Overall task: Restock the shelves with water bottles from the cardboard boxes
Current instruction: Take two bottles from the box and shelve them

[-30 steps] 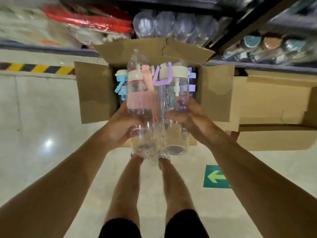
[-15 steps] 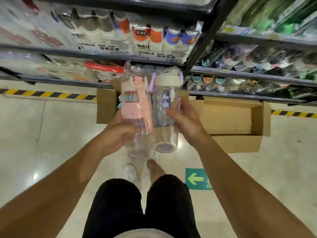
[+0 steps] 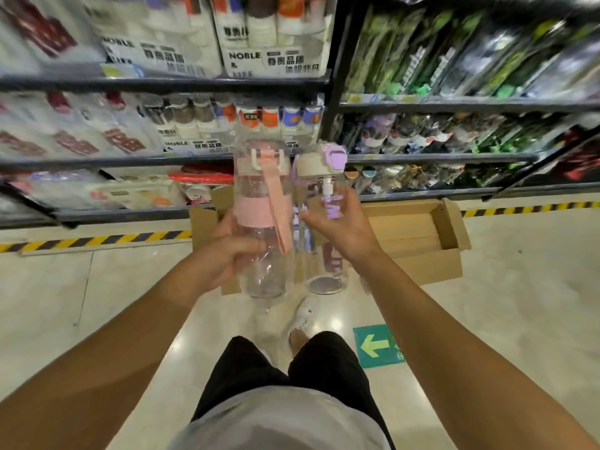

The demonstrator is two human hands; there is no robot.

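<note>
My left hand (image 3: 224, 254) wraps the pink-banded bottle (image 3: 263, 222), my right hand (image 3: 341, 232) wraps the purple-lidded bottle (image 3: 324, 216); both stand upright, side by side, before the far shelves (image 3: 162, 159), above the open cardboard box (image 3: 422, 241).

Pink-banded bottle (image 3: 263, 222) and purple-lidded bottle (image 3: 324, 222): clear glossy plastic under crinkled transparent film, matt lids, pink strap looking rubbery; cardboard box (image 3: 422, 241): matt brown corrugated board; floor (image 3: 519, 303): smooth, glossy, reflective; shelves (image 3: 422, 157): dark painted metal.
</note>
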